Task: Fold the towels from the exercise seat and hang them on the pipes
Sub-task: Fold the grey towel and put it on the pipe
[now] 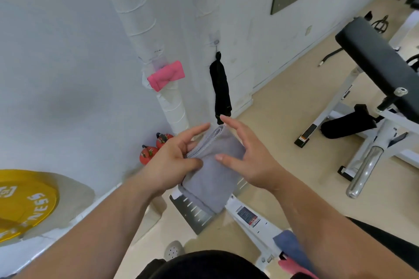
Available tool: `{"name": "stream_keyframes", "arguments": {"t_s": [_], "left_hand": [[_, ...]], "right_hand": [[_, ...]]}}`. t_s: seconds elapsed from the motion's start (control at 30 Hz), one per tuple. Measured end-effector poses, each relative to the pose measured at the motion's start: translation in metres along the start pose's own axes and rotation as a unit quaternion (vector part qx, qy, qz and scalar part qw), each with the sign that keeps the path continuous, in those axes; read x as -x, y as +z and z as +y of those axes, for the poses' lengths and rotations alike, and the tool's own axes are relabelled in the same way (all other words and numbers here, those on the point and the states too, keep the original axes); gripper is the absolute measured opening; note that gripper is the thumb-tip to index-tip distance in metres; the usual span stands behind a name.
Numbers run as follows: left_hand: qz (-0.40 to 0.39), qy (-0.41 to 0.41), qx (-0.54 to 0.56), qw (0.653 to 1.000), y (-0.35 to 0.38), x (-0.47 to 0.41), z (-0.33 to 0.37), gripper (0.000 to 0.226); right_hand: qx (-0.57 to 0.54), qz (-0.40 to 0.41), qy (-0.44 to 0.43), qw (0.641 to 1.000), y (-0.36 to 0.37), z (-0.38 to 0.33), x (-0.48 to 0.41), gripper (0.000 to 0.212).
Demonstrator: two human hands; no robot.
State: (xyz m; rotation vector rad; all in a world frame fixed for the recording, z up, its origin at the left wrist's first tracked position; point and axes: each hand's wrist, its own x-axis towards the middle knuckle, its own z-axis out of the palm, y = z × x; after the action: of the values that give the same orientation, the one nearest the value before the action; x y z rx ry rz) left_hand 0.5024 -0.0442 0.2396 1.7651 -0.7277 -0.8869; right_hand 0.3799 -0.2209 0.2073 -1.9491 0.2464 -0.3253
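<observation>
A grey towel (215, 172), folded into a thick pad, is held in mid-air at the centre of the head view. My left hand (174, 161) grips its left edge, thumb on top and fingers curled beneath. My right hand (247, 156) is spread open, thumb touching the towel's top face. A folded pink towel (166, 75) hangs on the white wrapped pipe (172, 106) by the wall. A blue towel (292, 244) and a pink towel (294, 267) lie low at the bottom right, partly hidden by my right arm.
A black cloth (221, 88) hangs from a wall hook. A black padded bench (381, 61) on a white frame stands at right. A yellow weight plate (25, 199) leans at left, and red kettlebells (154, 147) sit by the wall. A white machine frame (249, 215) lies below my hands.
</observation>
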Motion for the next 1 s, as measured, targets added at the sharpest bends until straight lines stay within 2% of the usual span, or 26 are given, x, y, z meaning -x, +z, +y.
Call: {"name": "stream_keyframes", "arguments": {"t_s": [0.1, 0.17, 0.23, 0.33, 0.43, 0.5, 0.63, 0.7, 0.8, 0.9, 0.93, 1.0], "left_hand": [[-0.045, -0.002, 0.050, 0.998, -0.043, -0.008, 0.019, 0.077], [-0.038, -0.004, 0.097, 0.995, -0.073, -0.017, 0.021, 0.076], [-0.005, -0.024, 0.160, 0.987, -0.101, -0.026, 0.013, 0.073], [0.042, -0.057, 0.252, 0.965, -0.132, -0.032, -0.009, 0.071], [0.074, -0.057, 0.309, 0.947, -0.154, -0.037, -0.026, 0.087], [0.130, -0.027, 0.283, 0.950, -0.169, -0.044, -0.025, 0.089], [0.187, 0.037, 0.274, 0.943, -0.206, -0.058, -0.014, 0.064], [0.204, 0.063, 0.236, 0.948, -0.225, -0.065, -0.012, 0.052], [0.212, 0.096, 0.139, 0.963, -0.248, -0.073, -0.011, 0.040], [0.149, 0.106, 0.080, 0.980, -0.271, -0.078, -0.003, 0.026], [0.114, 0.112, 0.054, 0.986, -0.278, -0.079, 0.001, 0.034], [0.087, 0.136, -0.021, 0.987, -0.291, -0.085, 0.009, 0.065]], "right_hand": [[-0.042, -0.108, 0.002, 0.993, -0.003, -0.026, -0.025, 0.076], [-0.101, -0.111, 0.011, 0.989, 0.003, -0.041, -0.042, 0.074], [-0.167, -0.066, 0.031, 0.983, 0.016, -0.050, -0.059, 0.072], [-0.206, 0.035, 0.050, 0.977, 0.040, -0.058, -0.089, 0.067], [-0.196, 0.112, 0.069, 0.972, 0.065, -0.065, -0.122, 0.062], [-0.184, 0.130, 0.080, 0.971, 0.080, -0.071, -0.144, 0.056], [-0.177, 0.105, 0.089, 0.974, 0.108, -0.085, -0.177, 0.032], [-0.121, 0.093, 0.103, 0.983, 0.119, -0.089, -0.190, 0.025], [-0.071, 0.099, 0.119, 0.985, 0.132, -0.096, -0.209, 0.026], [-0.056, 0.093, 0.102, 0.989, 0.130, -0.109, -0.223, 0.034], [-0.029, 0.085, 0.092, 0.992, 0.126, -0.114, -0.227, 0.046], [0.046, 0.061, 0.075, 0.994, 0.115, -0.126, -0.237, 0.067]]}}
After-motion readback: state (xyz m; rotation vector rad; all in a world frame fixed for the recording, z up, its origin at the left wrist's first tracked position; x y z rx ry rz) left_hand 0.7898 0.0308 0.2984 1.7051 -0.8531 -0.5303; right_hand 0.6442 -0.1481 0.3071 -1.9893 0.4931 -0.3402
